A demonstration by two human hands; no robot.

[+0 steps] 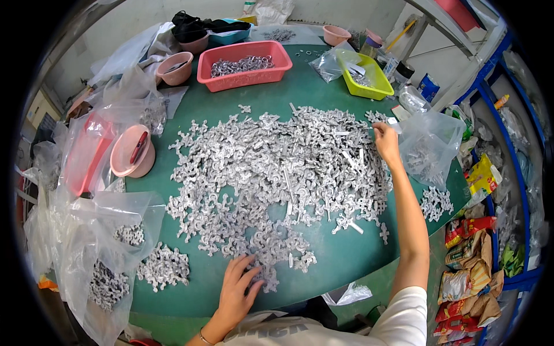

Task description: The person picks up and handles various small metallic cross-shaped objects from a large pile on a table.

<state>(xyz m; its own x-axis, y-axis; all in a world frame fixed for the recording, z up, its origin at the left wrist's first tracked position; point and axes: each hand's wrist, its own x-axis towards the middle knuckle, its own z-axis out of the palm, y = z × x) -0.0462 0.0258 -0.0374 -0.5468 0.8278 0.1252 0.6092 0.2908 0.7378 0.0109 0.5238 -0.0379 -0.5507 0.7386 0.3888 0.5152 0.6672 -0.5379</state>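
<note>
A broad heap of small grey metal castings (259,155), cross-like and curved in shape, covers the middle of the green table. At its near edge my left hand (236,282) lies with fingers spread, the fingertips touching loose castings. My right arm reaches to the far right edge of the heap. There my right hand (385,138) has its fingers curled together, and what is between them is hidden. Close to it are a few castings (376,116) and a clear plastic bag (430,144) with metal parts inside.
Smaller piles of castings lie at the left (163,266) and right (436,203). A pink basket (245,81) of metal rings and a yellow-green basket (378,86) stand at the back. Pink bowl (133,164) and plastic bags (98,230) crowd the left; blue shelving (513,173) stands right.
</note>
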